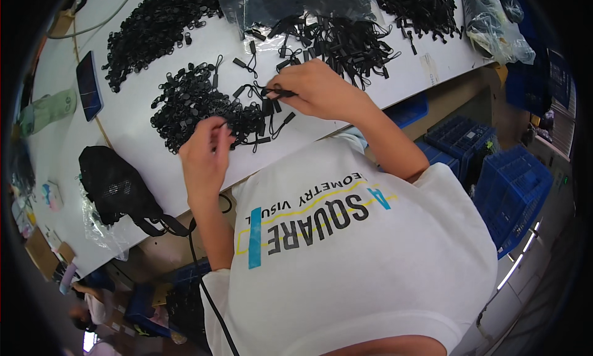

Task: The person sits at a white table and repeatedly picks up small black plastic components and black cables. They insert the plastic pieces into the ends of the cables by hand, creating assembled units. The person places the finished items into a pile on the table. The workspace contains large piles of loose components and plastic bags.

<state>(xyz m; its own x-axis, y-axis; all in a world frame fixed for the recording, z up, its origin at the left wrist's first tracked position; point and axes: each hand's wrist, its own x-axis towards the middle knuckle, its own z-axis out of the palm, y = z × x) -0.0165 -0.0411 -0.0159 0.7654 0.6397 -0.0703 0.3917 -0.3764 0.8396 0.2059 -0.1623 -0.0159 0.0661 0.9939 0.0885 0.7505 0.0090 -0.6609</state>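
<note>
1. I see the right hand (pixel 318 89) with its grip closed on a black cord pull (pixel 284 93), pinched between thumb and fingers above the white table (pixel 133 122).
2. The left hand (pixel 207 149) is at the near edge of a pile of small black pieces (pixel 182 102); its fingers are curled and blurred, so I cannot tell whether that grip holds anything.
3. Between the hands, I see a few loose corded pieces lying near the pile.
4. Beyond the right hand lies a heap of black cord pulls (pixel 349 50), partly under a clear plastic bag (pixel 296 4).
5. Farther left, I make out a dark phone (pixel 89 87) and, nearer the person, a black bag (pixel 117 180).
</note>
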